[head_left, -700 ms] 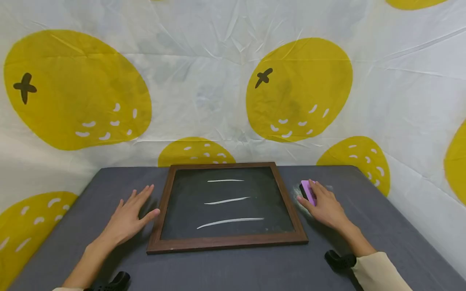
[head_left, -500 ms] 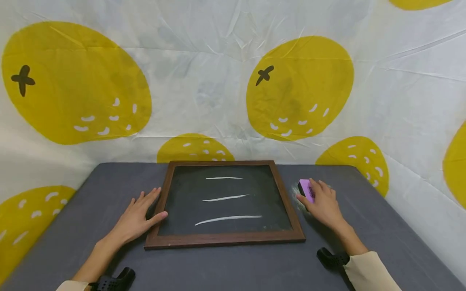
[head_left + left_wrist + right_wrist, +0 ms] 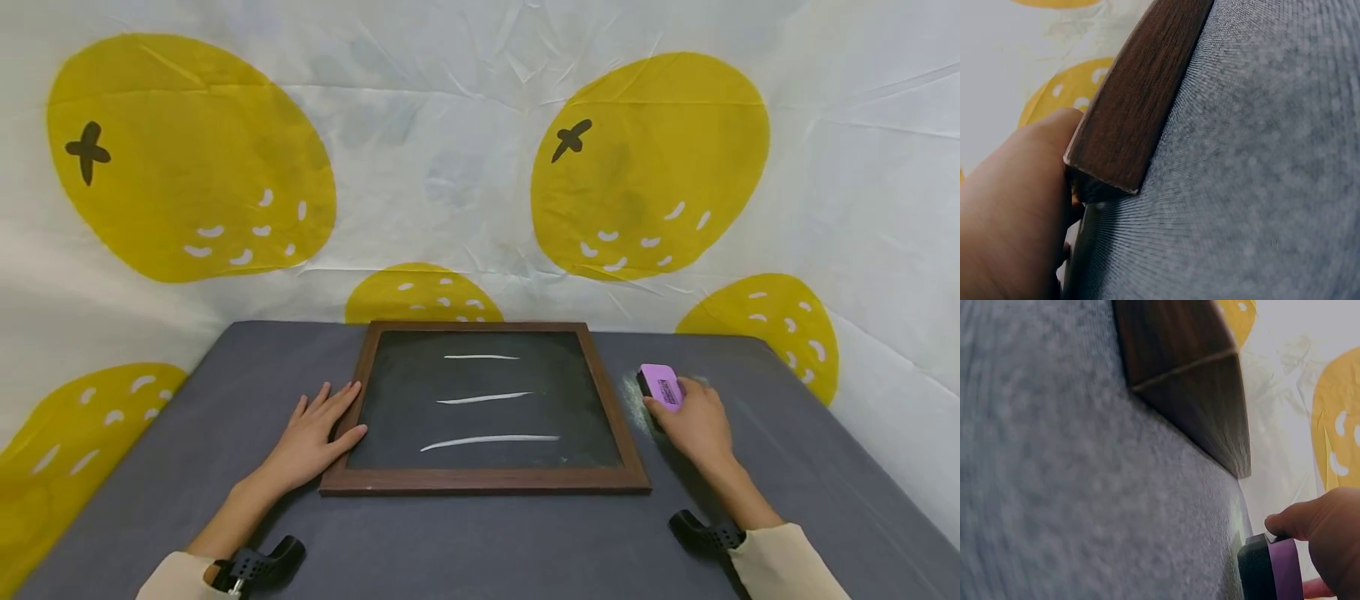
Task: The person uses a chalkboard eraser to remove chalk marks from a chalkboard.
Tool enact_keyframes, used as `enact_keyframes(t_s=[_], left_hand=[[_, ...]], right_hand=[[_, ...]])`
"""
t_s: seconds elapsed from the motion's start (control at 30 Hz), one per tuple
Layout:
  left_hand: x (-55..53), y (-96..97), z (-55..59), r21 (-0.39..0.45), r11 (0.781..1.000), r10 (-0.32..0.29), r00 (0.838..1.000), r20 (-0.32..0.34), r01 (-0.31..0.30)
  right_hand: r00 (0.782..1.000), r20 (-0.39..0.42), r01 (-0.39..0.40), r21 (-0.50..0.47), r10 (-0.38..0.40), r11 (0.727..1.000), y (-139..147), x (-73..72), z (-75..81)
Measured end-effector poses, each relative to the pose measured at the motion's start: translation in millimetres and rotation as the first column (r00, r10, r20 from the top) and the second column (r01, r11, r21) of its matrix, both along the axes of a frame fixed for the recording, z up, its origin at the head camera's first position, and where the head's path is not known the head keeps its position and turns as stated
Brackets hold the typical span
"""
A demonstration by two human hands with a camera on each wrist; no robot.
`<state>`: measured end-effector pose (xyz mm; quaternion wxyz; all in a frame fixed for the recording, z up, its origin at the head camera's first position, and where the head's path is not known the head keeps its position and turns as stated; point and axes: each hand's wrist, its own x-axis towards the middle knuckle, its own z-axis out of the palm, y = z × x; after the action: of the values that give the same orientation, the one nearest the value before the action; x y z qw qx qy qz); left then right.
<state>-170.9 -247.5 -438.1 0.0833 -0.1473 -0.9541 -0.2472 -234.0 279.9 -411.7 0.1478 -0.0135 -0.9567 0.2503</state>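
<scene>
A small chalkboard in a brown wooden frame lies on the grey cloth, marked with three white chalk lines. My left hand rests on the frame's left side, fingers spread and straight, thumb reaching over the edge. To the board's right, my right hand holds a purple eraser with a black felt side, between thumb and fingers. The right wrist view shows the thumb on the end of the eraser, felt facing the cloth.
White chalk dust smears the grey tablecloth around the eraser. Behind the table hangs a white curtain printed with yellow fruit. Each wrist wears a black camera band.
My left hand has moved right, from beside the board onto its frame. My right fingers have drawn from over the eraser to its sides. The head view has shifted slightly.
</scene>
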Motion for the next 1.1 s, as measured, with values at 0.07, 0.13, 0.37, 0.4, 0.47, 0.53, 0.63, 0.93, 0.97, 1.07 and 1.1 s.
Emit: enact_keyframes(t_s=[0.07, 0.13, 0.37, 0.4, 0.47, 0.53, 0.63, 0.93, 0.97, 1.07, 1.1], left_hand=[[0.1, 0.1, -0.6, 0.003, 1.0, 0.0, 1.0, 0.0, 0.0], [-0.8, 0.3, -0.6, 0.002, 1.0, -0.003, 1.0, -0.011, 0.003], [-0.6, -0.7, -2.2, 0.007, 1.0, -0.009, 1.0, -0.015, 0.009], [-0.1, -0.8, -3.0, 0.009, 1.0, -0.009, 1.0, -0.014, 0.009], [0.4, -0.7, -3.5, 0.015, 1.0, -0.008, 1.0, -0.014, 0.008], [0.0, -0.3, -3.5, 0.016, 1.0, -0.009, 1.0, -0.017, 0.01], [-1.4, 0.0, -2.6, 0.017, 1.0, -0.01, 1.0, -0.016, 0.011], [-3.7, -1.7, -3.9, 0.01, 1.0, -0.004, 1.0, 0.007, 0.004], [-3.8, -1.9, -3.6, 0.009, 1.0, -0.004, 1.0, 0.006, 0.004], [-3.1, -1.9, -2.6, 0.011, 1.0, -0.004, 1.0, 0.001, 0.004], [-2.8, -1.9, -2.3, 0.01, 1.0, -0.004, 1.0, -0.002, 0.004]], right_hand=[[1.0, 0.013, 0.018, -0.011, -0.018, 1.0, 0.1, -0.1, -1.6], [0.999, 0.015, 0.036, -0.021, -0.036, 0.999, 0.8, -1.3, -1.9], [0.999, 0.037, 0.035, -0.007, -0.035, 0.999, 3.4, -4.2, 2.5], [0.999, 0.04, 0.028, -0.003, -0.028, 1.0, 3.4, -4.3, 3.5], [0.999, 0.042, 0.02, 0.005, -0.02, 1.0, 3.1, -4.0, 6.1], [0.999, 0.036, 0.009, 0.007, -0.009, 1.0, 2.9, -3.8, 8.9], [0.999, 0.02, -0.031, -0.005, 0.031, 0.999, 2.2, -5.7, 13.2], [0.977, 0.033, -0.206, -0.075, 0.209, 0.976, -22.6, -16.8, 33.2], [0.975, 0.037, -0.215, -0.076, 0.218, 0.974, -26.2, -18.5, 34.6], [0.971, 0.058, -0.226, -0.074, 0.23, 0.971, -37.6, -23.7, 39.3], [0.971, 0.061, -0.225, -0.068, 0.23, 0.972, -41.6, -25.6, 40.7]])
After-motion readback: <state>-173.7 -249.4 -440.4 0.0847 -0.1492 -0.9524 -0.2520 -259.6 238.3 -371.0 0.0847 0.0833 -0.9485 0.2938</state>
